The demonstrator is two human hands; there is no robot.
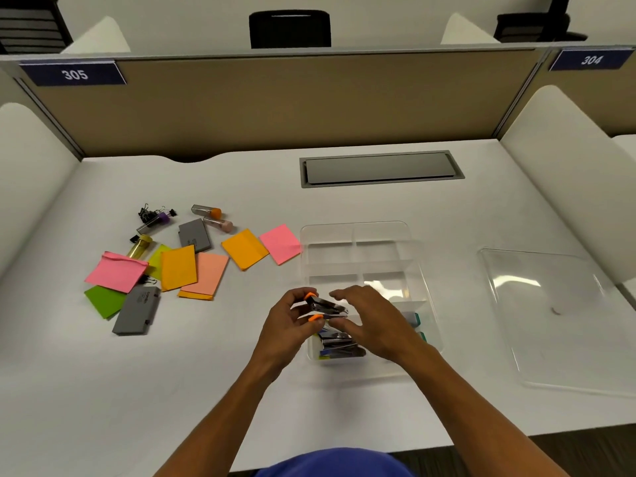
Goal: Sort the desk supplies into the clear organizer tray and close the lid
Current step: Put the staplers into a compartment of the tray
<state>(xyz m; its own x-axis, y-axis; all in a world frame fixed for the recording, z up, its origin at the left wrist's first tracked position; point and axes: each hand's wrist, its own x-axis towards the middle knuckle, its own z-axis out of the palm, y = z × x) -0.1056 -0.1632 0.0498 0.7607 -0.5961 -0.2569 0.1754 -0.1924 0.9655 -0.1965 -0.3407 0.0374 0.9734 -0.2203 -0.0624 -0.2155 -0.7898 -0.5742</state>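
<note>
Two hands over the near-left corner of the clear organizer tray [358, 235]: left hand [289, 325] pinches an orange-handled staple remover [325, 308], right hand [371, 321] hovers beside it, fingers relaxed, gripping nothing. More metal removers lie in the compartment below. Lid [557, 318] off, lying right of tray on table [206, 390]. Sticky notes [179, 266] unsorted at left.

We hold an orange-tipped staple remover [325, 308] in our left hand [292, 325] over the clear tray [358, 232]; our right hand [371, 318] hovers beside.
</note>
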